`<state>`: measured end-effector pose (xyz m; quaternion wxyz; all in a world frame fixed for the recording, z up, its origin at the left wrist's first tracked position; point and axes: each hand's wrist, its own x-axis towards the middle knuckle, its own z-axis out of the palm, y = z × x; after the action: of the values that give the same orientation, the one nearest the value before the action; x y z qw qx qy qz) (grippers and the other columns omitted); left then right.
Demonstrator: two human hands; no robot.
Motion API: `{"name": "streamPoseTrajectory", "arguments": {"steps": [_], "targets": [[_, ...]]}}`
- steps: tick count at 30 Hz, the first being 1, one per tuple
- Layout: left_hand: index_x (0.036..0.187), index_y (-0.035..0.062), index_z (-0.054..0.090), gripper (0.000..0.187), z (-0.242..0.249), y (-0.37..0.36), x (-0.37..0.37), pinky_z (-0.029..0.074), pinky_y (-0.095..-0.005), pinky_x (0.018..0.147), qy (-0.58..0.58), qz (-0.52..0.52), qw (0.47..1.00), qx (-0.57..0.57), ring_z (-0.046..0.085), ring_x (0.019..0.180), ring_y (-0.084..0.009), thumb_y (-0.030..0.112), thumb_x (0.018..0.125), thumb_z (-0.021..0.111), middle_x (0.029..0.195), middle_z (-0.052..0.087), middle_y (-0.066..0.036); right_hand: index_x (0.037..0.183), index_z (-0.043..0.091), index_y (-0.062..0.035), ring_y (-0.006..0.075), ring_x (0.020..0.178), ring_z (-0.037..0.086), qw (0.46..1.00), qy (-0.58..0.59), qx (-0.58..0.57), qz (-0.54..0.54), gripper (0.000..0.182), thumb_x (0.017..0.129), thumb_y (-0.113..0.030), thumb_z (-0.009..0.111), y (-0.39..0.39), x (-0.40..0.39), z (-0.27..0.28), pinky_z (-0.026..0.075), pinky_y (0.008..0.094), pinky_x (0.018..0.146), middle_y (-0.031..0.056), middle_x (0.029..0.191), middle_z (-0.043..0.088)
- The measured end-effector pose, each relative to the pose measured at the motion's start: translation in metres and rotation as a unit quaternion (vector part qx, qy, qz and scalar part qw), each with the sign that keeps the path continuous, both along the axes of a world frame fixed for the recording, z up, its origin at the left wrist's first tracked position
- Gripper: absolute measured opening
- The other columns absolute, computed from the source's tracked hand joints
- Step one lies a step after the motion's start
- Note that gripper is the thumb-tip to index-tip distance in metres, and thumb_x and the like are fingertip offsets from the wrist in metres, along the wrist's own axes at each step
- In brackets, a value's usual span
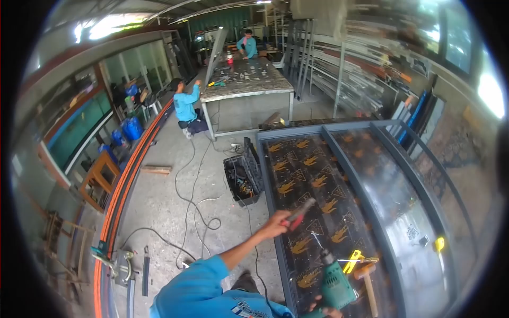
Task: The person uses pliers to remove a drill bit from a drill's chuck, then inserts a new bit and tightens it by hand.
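My left hand (274, 224) is closed around red-handled pliers (297, 216), held above the dark sheet (289, 159) with its yellow flame prints; the tool is blurred by motion. At the bottom edge my right hand (324, 309), partly cut off, grips a green power drill (338, 283). The drill's bit points up and away over the sheet. Just right of the drill lie yellow-handled cutters (353, 262) and a hammer (368, 286) with a wooden handle. A grey metal frame (347, 169) surrounds and crosses the sheet.
An open black toolbox (241, 180) stands on the floor left of the frame, with cables (185, 206) trailing nearby. A yellow-handled screwdriver (439, 245) lies on the right panel. Two people in blue shirts are by the worktable (246, 85). Long orange-edged profiles (124, 193) run along the left.
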<state>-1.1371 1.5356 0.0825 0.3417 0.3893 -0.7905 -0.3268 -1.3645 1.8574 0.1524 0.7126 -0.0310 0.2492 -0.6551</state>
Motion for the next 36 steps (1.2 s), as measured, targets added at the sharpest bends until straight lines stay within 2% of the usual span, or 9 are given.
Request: {"name": "streamPoseTrajectory", "arguments": {"steps": [1,4,9,11,13,19,23,28,36], "targets": [[0.116,0.0054,0.050,0.059,0.024,0.015,0.030,0.043,-0.0270,0.079,0.075,0.041,0.991,-0.107,0.050,0.097,-0.0156,-0.009,0.059,0.055,0.108,0.053,-0.005,0.097,0.051,0.0075,0.0307,0.082,0.057,0.999,0.018,-0.015,0.024,0.044,0.058,-0.010,0.060,-0.011,0.001,0.001,0.049,0.0388,0.072,0.0222,0.103,0.054],[0.123,0.0045,0.043,0.053,0.090,0.054,0.132,0.043,-0.0247,0.081,0.244,0.116,0.955,0.122,0.052,0.092,-0.0134,-0.002,0.073,0.057,0.118,0.048,-0.009,0.105,0.047,0.0076,0.0301,0.080,0.058,0.990,0.086,-0.071,0.083,0.051,0.057,-0.007,0.060,-0.044,0.014,0.011,0.049,0.0378,0.070,0.0226,0.098,0.055],[0.127,0.0048,0.038,0.042,0.191,0.119,0.266,0.042,-0.0310,0.089,-0.062,0.315,0.915,-0.246,0.050,0.109,-0.0199,0.017,0.088,0.050,0.127,0.044,-0.013,0.112,0.045,0.0088,0.0308,0.073,0.061,0.980,0.130,-0.087,0.121,0.059,0.056,-0.002,0.058,-0.097,0.095,0.019,0.050,0.0380,0.064,0.0229,0.091,0.059],[0.129,0.0060,0.034,0.045,0.185,0.140,0.311,0.040,-0.0369,0.093,0.224,0.236,0.943,-0.068,0.046,0.116,-0.0288,0.021,0.089,0.049,0.130,0.041,-0.018,0.112,0.045,0.0100,0.0320,0.069,0.062,0.981,0.135,-0.067,0.123,0.060,0.054,0.000,0.058,-0.117,0.143,0.026,0.051,0.0392,0.061,0.0228,0.090,0.060],[0.130,0.0044,0.032,0.055,0.186,0.164,0.343,0.040,-0.0467,0.092,0.334,0.184,0.924,0.002,0.046,0.113,-0.0374,0.030,0.086,0.054,0.132,0.038,-0.020,0.111,0.046,0.0099,0.0306,0.069,0.061,0.978,0.144,-0.058,0.142,0.057,0.056,0.000,0.057,-0.133,0.189,0.026,0.051,0.0386,0.061,0.0231,0.092,0.059],[0.131,0.0148,0.033,0.060,0.128,0.206,0.395,0.042,-0.0625,0.082,0.639,0.105,0.740,0.183,0.049,0.103,-0.0483,0.039,0.081,0.057,0.131,0.037,-0.021,0.112,0.046,0.0085,0.0288,0.074,0.061,0.971,0.100,-0.032,0.213,0.054,0.060,0.000,0.057,-0.162,0.302,0.022,0.050,0.0370,0.065,0.0230,0.097,0.059],[0.126,0.0074,0.033,0.052,0.105,0.191,0.394,0.051,-0.0542,0.069,0.606,0.233,0.732,0.205,0.058,0.087,-0.0418,0.030,0.085,0.055,0.122,0.045,-0.021,0.115,0.046,0.0060,0.0284,0.079,0.060,0.959,0.104,-0.018,0.263,0.056,0.060,-0.001,0.057,-0.173,0.336,0.020,0.049,0.0355,0.068,0.0212,0.098,0.059],[0.124,0.0058,0.030,0.039,0.071,0.149,0.386,0.050,-0.0481,0.074,0.624,0.257,0.692,0.255,0.055,0.096,-0.0401,0.010,0.088,0.046,0.114,0.047,-0.021,0.117,0.043,0.0069,0.0286,0.078,0.059,0.944,0.107,-0.016,0.311,0.061,0.059,-0.001,0.057,-0.226,0.361,0.023,0.048,0.0359,0.070,0.0211,0.100,0.057],[0.129,-0.0009,0.025,0.066,0.038,0.028,0.370,0.042,-0.0507,0.091,0.621,0.197,0.667,0.363,0.043,0.114,-0.0390,0.044,0.086,0.046,0.127,0.038,-0.020,0.115,0.045,0.0067,0.0311,0.078,0.061,0.923,0.099,-0.126,0.349,0.059,0.058,0.003,0.060,-0.365,0.354,0.040,0.051,0.0398,0.067,0.0227,0.101,0.058]]}}
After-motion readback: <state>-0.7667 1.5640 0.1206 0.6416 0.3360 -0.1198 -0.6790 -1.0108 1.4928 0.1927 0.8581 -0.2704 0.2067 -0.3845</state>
